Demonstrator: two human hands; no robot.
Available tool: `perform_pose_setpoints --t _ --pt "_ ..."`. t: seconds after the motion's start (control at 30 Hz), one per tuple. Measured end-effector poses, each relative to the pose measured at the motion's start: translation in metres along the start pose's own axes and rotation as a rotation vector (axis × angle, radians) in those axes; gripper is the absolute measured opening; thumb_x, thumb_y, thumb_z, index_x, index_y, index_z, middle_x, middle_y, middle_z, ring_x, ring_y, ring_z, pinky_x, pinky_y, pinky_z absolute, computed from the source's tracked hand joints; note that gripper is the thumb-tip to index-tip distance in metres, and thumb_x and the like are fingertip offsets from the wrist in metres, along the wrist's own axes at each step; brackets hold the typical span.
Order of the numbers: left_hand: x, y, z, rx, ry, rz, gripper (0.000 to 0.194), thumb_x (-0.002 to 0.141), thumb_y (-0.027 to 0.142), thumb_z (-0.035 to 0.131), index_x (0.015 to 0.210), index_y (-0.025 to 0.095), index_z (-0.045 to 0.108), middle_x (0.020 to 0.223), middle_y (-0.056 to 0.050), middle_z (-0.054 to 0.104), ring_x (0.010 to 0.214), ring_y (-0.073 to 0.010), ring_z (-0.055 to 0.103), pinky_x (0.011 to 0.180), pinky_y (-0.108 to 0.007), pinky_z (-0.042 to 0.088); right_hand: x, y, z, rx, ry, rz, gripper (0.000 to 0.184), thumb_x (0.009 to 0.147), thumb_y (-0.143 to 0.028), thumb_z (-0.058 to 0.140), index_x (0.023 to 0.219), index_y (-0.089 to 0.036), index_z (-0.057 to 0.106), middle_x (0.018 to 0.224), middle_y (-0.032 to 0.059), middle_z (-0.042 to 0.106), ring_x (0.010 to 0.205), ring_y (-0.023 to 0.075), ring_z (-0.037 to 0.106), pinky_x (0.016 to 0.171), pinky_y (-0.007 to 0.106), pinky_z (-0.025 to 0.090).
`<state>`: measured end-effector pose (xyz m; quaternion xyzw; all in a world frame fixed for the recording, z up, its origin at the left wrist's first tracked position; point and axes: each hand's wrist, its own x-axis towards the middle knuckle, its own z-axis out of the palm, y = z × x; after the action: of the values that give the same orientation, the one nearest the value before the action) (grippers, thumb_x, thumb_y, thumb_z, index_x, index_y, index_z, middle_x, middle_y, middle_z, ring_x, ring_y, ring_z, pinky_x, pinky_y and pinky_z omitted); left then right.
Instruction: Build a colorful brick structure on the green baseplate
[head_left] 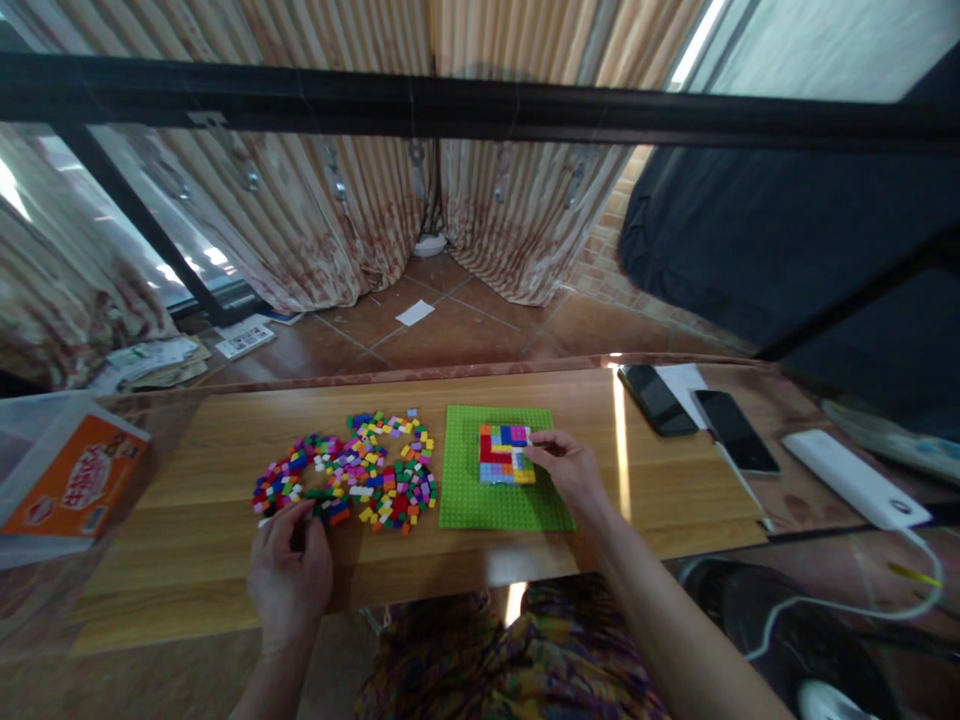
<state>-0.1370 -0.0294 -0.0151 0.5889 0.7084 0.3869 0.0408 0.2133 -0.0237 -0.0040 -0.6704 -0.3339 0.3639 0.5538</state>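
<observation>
A green studded baseplate [461, 500] lies on the table, carrying a block of building bricks [496, 470] in red, blue, yellow, orange and other colours. At the right edge of this block, my right hand [571, 472] pinches a small pale building brick, its fingertips touching the build. Left of the plate spreads a pile of loose coloured bricks [409, 480]. My left hand [291, 565] rests at the pile's near left edge with thumb and fingers curled together. Whatever lies between those fingers is hidden. One white piece shows beside the left knuckles.
Two dark phones [660, 400] lie at the table's right end by white paper [682, 382]. A white power bank [855, 478] with a cable sits farther right. A clear box with an orange label [75, 475] stands at left. Curtains [360, 220] hang beyond a dark rail [480, 108].
</observation>
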Motion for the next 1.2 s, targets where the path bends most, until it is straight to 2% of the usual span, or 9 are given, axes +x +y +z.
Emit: perform_pose_setpoints --t 0.2,0.63,0.83,0.93,1.03,1.1,1.2 --pt "0.001 -0.001 0.001 0.008 -0.005 0.008 0.022 0.080 0.030 0.051 0.093 0.019 0.066 0.101 -0.009 0.067 0.096 -0.0252 0.062 0.090 -0.041 0.050 0.005 -0.008 0.003 0.083 -0.034 0.080 0.029 0.048 -0.034 0.081 0.068 -0.017 0.069 0.067 0.0008 0.067 0.061 0.0128 0.058 0.063 0.028 0.046" --pt "-0.001 -0.005 0.003 0.055 0.005 0.021 0.028 0.082 0.033 0.051 0.096 0.016 0.069 0.102 -0.010 0.069 0.096 -0.0246 0.064 0.089 -0.039 0.051 0.010 -0.003 0.001 -0.004 -0.027 0.067 0.030 0.048 -0.037 0.081 0.064 -0.017 0.066 0.062 -0.0002 0.065 0.059 0.0120 0.055 0.059 0.026 0.043" --pt "-0.001 -0.005 0.004 0.048 0.009 0.005 0.028 0.082 0.032 0.050 0.096 0.016 0.069 0.102 -0.010 0.069 0.097 -0.0251 0.063 0.091 -0.040 0.050 0.012 0.002 0.000 -0.072 -0.049 0.007 0.033 0.052 -0.045 0.079 0.065 -0.018 0.065 0.060 -0.0005 0.063 0.057 0.0118 0.053 0.056 0.026 0.040" --pt "0.000 -0.007 0.004 0.041 0.013 0.024 0.028 0.082 0.032 0.050 0.096 0.016 0.069 0.101 -0.010 0.069 0.097 -0.0250 0.063 0.090 -0.040 0.050 0.010 -0.001 -0.002 -0.094 -0.055 0.023 0.038 0.050 -0.049 0.080 0.064 -0.017 0.064 0.058 -0.0010 0.061 0.055 0.0112 0.051 0.054 0.026 0.039" --pt "0.001 -0.009 0.005 0.041 0.010 0.040 0.027 0.081 0.031 0.049 0.094 0.017 0.068 0.100 -0.010 0.069 0.096 -0.0252 0.063 0.089 -0.040 0.051 0.006 -0.005 -0.011 -0.022 -0.060 0.047 0.043 0.055 -0.055 0.077 0.070 -0.017 0.065 0.062 -0.0006 0.061 0.056 0.0109 0.050 0.054 0.025 0.040" --pt "0.002 -0.010 0.005 0.038 0.001 0.051 0.027 0.081 0.031 0.049 0.093 0.016 0.068 0.100 -0.011 0.069 0.096 -0.0254 0.063 0.088 -0.040 0.051 0.001 -0.006 -0.019 0.042 -0.026 0.007 0.046 0.063 -0.060 0.071 0.077 -0.017 0.065 0.069 0.0012 0.064 0.060 0.0120 0.054 0.056 0.026 0.043" --pt "0.003 -0.010 0.004 0.030 -0.011 0.053 0.026 0.081 0.030 0.048 0.091 0.016 0.068 0.099 -0.011 0.069 0.096 -0.0255 0.063 0.088 -0.040 0.051 -0.013 -0.003 -0.029 -0.054 0.012 -0.093 0.050 0.070 -0.062 0.066 0.090 -0.017 0.065 0.080 0.0053 0.067 0.068 0.0157 0.059 0.064 0.030 0.048"
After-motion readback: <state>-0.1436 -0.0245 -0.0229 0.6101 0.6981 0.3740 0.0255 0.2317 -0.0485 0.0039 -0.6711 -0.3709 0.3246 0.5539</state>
